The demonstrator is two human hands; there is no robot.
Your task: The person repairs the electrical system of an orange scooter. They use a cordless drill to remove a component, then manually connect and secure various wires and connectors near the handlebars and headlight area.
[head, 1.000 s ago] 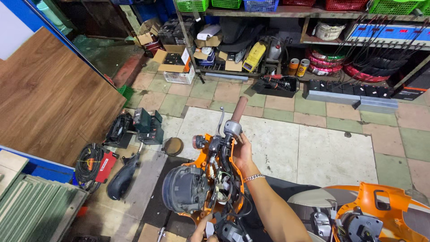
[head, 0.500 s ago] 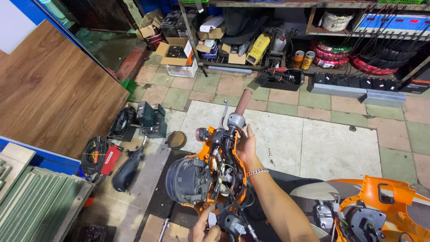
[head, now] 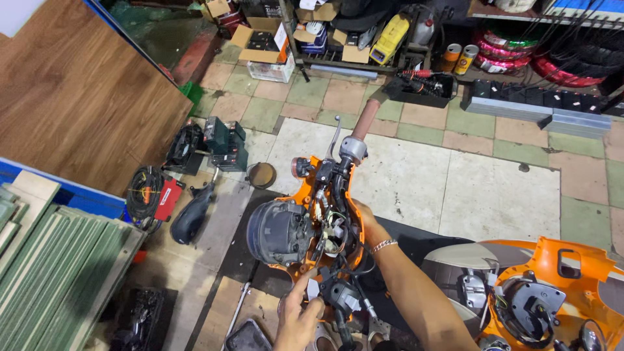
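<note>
An orange scooter handlebar assembly (head: 328, 195) stands below me with its cover off, showing wires and a round headlight housing (head: 281, 231) on the left. A brown grip (head: 365, 119) and a brake lever stick out toward the far side. My right hand (head: 365, 221) rests on the right edge of the orange shell, beside the exposed wiring. My left hand (head: 298, 317) is at the near end, with its fingers on the black switch block (head: 338, 292) on the near handlebar.
An orange cover with an instrument cluster (head: 539, 299) lies at the lower right. Batteries (head: 224, 140), a coiled cable on a red unit (head: 153, 194), a dark cover (head: 192, 218) and a round mirror (head: 261, 175) lie on the floor at left. Shelves with boxes and cans line the far wall.
The view has dropped closer over the handlebar. My right hand slid from the far handlebar stem back to the shell's right edge. My left hand rose to the near switch block.
</note>
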